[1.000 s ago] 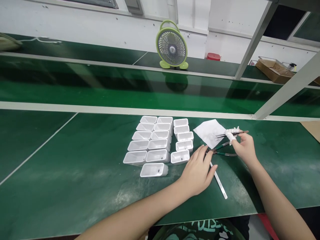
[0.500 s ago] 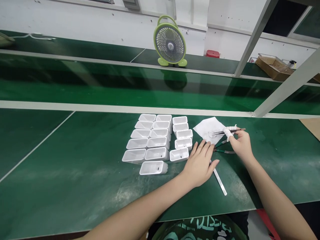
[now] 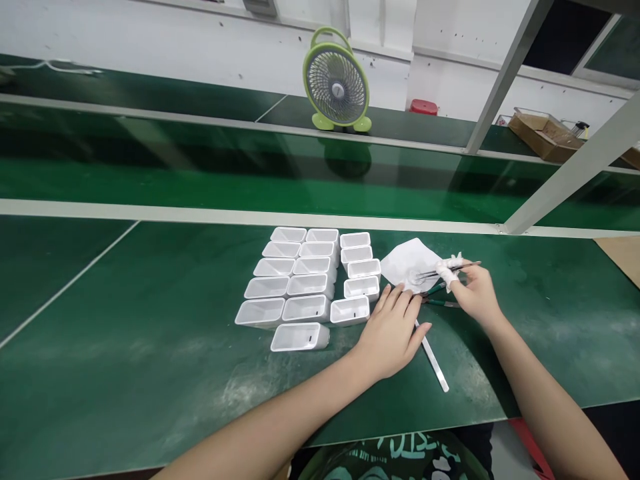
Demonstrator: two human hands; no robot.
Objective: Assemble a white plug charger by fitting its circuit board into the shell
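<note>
My left hand (image 3: 393, 337) lies flat with fingers stretched out, its fingertips at the near edge of a white paper sheet (image 3: 406, 259). Metal tweezers (image 3: 456, 268) are pinched in my right hand (image 3: 476, 292), some of whose fingers have white wrapping. The tweezers' tips are over the paper; whether they grip something small I cannot make out. Below them lie pliers with green handles (image 3: 444, 303), their jaws partly hidden by my left hand. A narrow white strip (image 3: 434, 367) runs out from under that hand toward the table's front edge.
Several white rectangular containers (image 3: 300, 335) stand in rows left of my left hand; a few have a small dark piece inside. A green fan (image 3: 337, 87) sits on the shelf behind, near a cardboard box (image 3: 545, 137). A white post (image 3: 565, 167) rises at right.
The view has shifted slightly, so most things appear a little further left. My left hand stays flat, and my right hand still holds the tweezers over the paper.
</note>
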